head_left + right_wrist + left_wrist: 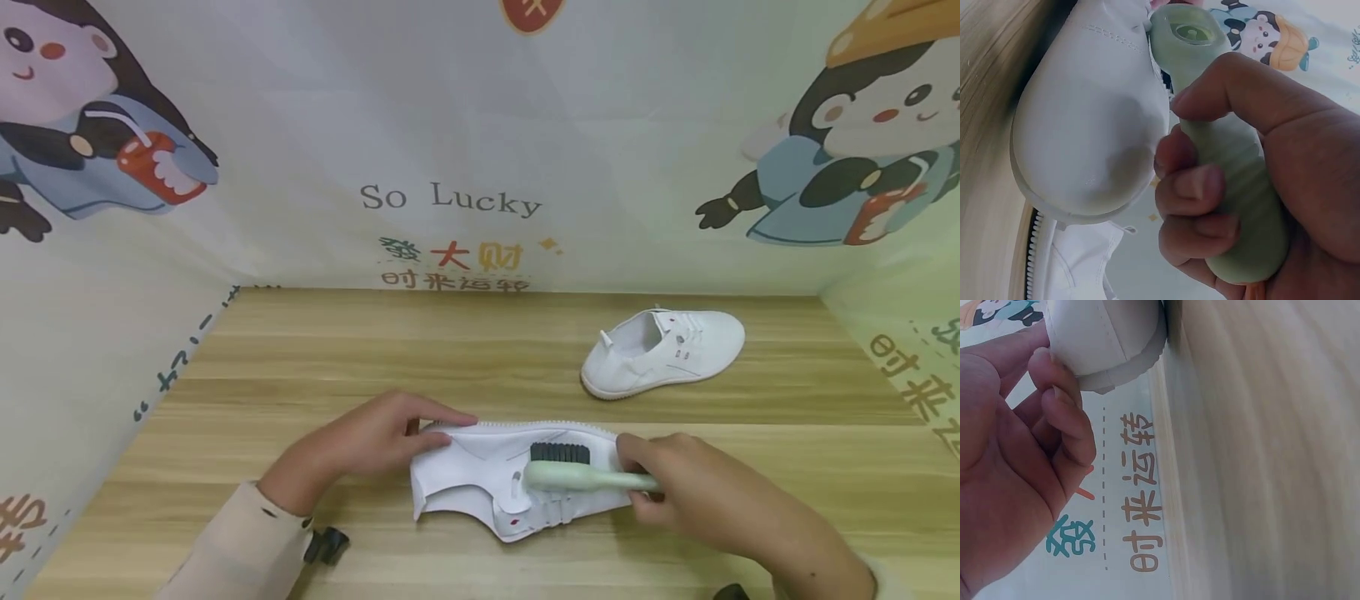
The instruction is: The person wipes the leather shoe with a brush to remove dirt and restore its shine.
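A white lace-up shoe (468,462) lies on its side on the table, its opening toward me and its sole edge facing away. At the heel, my left hand (375,433) holds it with the thumb on the side and fingers at the sole edge. The left wrist view shows curled fingers against the heel (1110,337). My right hand (693,492) grips a pale green brush (570,477) by its handle, fingers wrapped round it in the right wrist view. Dark bristles (561,452) lie over the shoe's upper side near the laces; contact is hard to tell.
A second white shoe (705,342) stands upright farther back on the right, toe pointing right. The wood-grain table (360,350) meets a printed backdrop (465,125) at the back and sides. A small black object (327,546) sits by my left sleeve.
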### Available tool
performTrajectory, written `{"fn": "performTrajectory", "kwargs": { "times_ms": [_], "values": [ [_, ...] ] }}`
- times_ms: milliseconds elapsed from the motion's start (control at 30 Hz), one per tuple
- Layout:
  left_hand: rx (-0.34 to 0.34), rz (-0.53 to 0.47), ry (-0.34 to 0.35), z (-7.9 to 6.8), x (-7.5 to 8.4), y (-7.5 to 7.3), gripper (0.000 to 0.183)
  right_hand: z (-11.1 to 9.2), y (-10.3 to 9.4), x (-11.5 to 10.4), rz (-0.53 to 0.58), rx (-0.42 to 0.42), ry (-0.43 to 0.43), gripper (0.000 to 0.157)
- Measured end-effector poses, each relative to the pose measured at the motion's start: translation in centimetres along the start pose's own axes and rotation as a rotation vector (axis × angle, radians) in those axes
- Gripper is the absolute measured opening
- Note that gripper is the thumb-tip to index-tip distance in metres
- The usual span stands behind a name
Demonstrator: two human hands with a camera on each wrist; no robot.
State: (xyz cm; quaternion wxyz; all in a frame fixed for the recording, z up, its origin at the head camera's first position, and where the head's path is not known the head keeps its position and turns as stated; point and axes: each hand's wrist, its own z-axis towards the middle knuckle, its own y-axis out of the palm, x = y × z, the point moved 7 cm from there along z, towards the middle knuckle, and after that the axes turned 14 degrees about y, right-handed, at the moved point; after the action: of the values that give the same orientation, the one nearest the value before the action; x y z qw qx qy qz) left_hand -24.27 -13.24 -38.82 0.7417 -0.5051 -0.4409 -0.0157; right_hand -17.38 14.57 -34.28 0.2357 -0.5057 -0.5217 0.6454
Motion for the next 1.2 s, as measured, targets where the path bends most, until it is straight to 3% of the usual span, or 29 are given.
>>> {"fn": "performTrajectory", "kwargs": {
  "times_ms": [100, 300, 567, 833, 1000, 1200],
  "values": [
    [-0.003, -0.025, -0.002, -0.4, -0.5, -0.2, 0.034, 0.2, 0.0, -0.1, 0.009, 0.005, -0.012, 0.028],
    [0.015, 0.006, -0.069, -1.3, -1.9, -1.7, 0.032, 0.3, -0.5, -0.1, -0.022, 0.058, -0.008, 0.025],
    [0.085, -0.002, -0.111, -1.9, -4.3, -3.4, 0.030, 0.4, 0.0, 0.3, -0.017, 0.036, 0.001, 0.027],
    [0.123, 0.005, -0.134, -2.8, -6.0, -4.4, 0.031, 0.7, 0.3, 1.4, -0.046, 0.052, 0.071, 0.029],
    [0.168, -0.013, -0.205, -3.1, -6.8, -4.8, 0.031, 1.4, 0.3, 2.6, -0.059, 0.066, 0.147, 0.028],
    [0.270, -0.116, -0.335, -3.6, -7.7, -5.1, 0.033, 1.8, 0.2, 3.7, -0.084, 0.103, 0.139, 0.026]
  ]
}}
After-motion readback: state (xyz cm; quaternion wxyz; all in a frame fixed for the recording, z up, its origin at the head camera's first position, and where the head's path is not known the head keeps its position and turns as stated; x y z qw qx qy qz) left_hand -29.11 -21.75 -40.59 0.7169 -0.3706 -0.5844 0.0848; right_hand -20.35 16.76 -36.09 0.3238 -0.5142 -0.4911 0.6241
